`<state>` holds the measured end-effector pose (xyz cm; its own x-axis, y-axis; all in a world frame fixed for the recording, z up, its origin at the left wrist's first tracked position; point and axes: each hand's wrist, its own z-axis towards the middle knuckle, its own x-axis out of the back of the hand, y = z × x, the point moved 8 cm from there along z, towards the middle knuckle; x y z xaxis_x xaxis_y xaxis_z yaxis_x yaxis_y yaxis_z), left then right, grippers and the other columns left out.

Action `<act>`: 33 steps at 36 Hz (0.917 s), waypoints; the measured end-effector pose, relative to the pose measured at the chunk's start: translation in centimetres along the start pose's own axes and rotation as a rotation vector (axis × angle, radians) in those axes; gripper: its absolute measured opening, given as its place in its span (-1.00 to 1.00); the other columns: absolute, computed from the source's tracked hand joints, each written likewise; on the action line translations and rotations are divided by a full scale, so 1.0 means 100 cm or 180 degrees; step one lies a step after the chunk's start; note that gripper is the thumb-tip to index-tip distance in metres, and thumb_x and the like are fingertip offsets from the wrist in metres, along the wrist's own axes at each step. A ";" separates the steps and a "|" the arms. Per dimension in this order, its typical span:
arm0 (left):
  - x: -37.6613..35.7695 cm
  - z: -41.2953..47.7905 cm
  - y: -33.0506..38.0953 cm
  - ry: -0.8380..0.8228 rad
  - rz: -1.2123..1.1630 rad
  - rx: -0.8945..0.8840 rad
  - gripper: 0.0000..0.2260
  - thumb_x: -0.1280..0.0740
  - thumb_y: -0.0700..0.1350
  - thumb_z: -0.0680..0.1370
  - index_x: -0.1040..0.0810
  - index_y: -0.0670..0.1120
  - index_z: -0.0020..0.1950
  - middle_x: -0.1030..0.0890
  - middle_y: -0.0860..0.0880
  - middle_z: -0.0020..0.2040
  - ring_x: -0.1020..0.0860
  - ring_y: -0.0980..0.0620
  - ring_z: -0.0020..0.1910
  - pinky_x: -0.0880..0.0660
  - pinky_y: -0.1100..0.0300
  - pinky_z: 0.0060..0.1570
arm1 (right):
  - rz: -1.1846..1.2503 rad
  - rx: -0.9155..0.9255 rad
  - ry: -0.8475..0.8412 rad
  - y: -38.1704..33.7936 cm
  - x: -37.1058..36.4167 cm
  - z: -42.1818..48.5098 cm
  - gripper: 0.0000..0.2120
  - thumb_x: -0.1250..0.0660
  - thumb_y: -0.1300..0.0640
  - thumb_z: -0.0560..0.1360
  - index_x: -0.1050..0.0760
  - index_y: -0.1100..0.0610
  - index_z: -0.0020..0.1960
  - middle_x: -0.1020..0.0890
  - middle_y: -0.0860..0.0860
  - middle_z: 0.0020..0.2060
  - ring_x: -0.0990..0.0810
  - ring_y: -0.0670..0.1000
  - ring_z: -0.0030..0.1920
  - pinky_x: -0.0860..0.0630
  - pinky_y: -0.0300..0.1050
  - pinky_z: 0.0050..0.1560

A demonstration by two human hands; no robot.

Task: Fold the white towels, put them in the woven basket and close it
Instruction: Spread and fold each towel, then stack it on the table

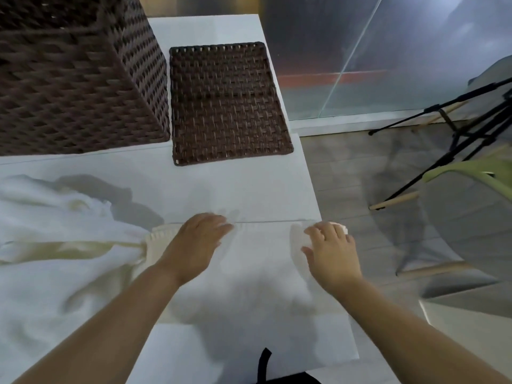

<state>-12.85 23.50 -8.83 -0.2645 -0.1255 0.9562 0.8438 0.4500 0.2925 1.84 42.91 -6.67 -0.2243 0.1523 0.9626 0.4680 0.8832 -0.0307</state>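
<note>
Two hands are laid on a white towel (257,273) that is spread flat on the white table (235,189) in the lower middle of the frame. The left hand (196,242) is pressed on the towel's far edge with its fingers straight and flat, nothing being gripped. The right hand (331,250) is set on the towel's far right corner, where a fold of cloth is raised beside the thumb. Its fingers are slightly bent, and whether the cloth is pinched cannot be told through the blur. A heap of unfolded towels (55,245) is seen at the lower left, touching the flat towel's left side. The woven basket (69,73) is stood on the table at the upper left. Its lid (227,103) is laid flat on the table just beside the basket, toward the upper middle of the frame. A green chair (471,173) and a black tripod (432,108) are seen on the floor at the right.
</note>
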 end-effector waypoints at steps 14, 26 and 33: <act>-0.001 -0.023 0.008 -0.0683 0.0068 0.0461 -0.76 -0.23 0.00 0.46 -0.67 0.07 -0.03 -0.63 0.10 -0.12 -0.62 -0.06 -0.09 -0.50 0.06 -0.26 | -0.0186 0.0414 -0.1289 -0.026 -0.039 -0.003 -0.39 0.02 0.21 0.61 0.26 0.03 0.55 0.39 -0.03 0.49 0.37 0.14 0.49 0.26 0.14 0.49; -0.014 -0.026 0.031 -0.1026 -0.0394 0.1115 -0.73 -0.15 0.13 0.59 -0.52 -0.01 -0.06 -0.50 0.11 -0.06 -0.49 0.08 -0.14 -0.42 0.15 -0.14 | 0.0658 -0.0400 -0.0502 -0.009 -0.023 -0.025 -0.49 -0.16 0.02 0.60 -0.09 0.05 0.49 -0.01 0.12 0.51 0.03 0.18 0.50 -0.08 0.03 0.47; -0.024 -0.013 0.016 -0.0989 -0.0879 0.1839 -0.57 -0.28 0.10 0.54 -0.37 -0.06 0.34 -0.48 -0.03 0.19 -0.48 -0.03 0.15 -0.43 0.10 0.06 | 0.1354 -0.1293 -0.0547 -0.006 -0.050 -0.074 -0.49 -0.26 0.01 0.54 -0.18 0.18 0.39 -0.33 0.11 0.25 -0.30 0.16 0.28 -0.31 -0.06 0.24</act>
<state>-10.24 23.38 -10.62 -0.6263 -0.0835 0.7751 0.3668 0.8458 0.3875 8.97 38.31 -9.47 -0.0651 0.5537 0.8301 0.8277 0.4947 -0.2651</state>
